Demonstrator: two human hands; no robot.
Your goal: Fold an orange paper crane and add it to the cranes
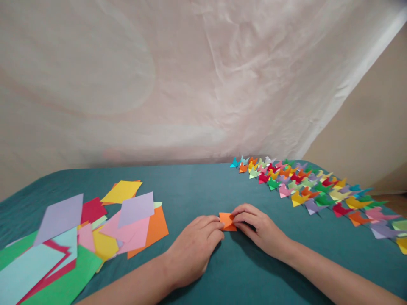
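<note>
A small orange piece of folded paper (pixel 227 221) lies on the teal cloth in front of me, between my two hands. My left hand (pixel 197 245) is closed at its left edge, with fingertips pressed together on the paper. At its right edge, my right hand (pixel 258 228) pinches the paper between thumb and fingers. The fingertips cover both side edges of the paper, so the folds there are hidden.
On the left, loose coloured paper sheets (pixel 133 231) overlap in a pile. Rows of small folded paper birds (pixel 299 199) stand along the right side. A teal cloth (pixel 193 186) covers the table, and a pale wrinkled sheet (pixel 178 84) hangs behind it.
</note>
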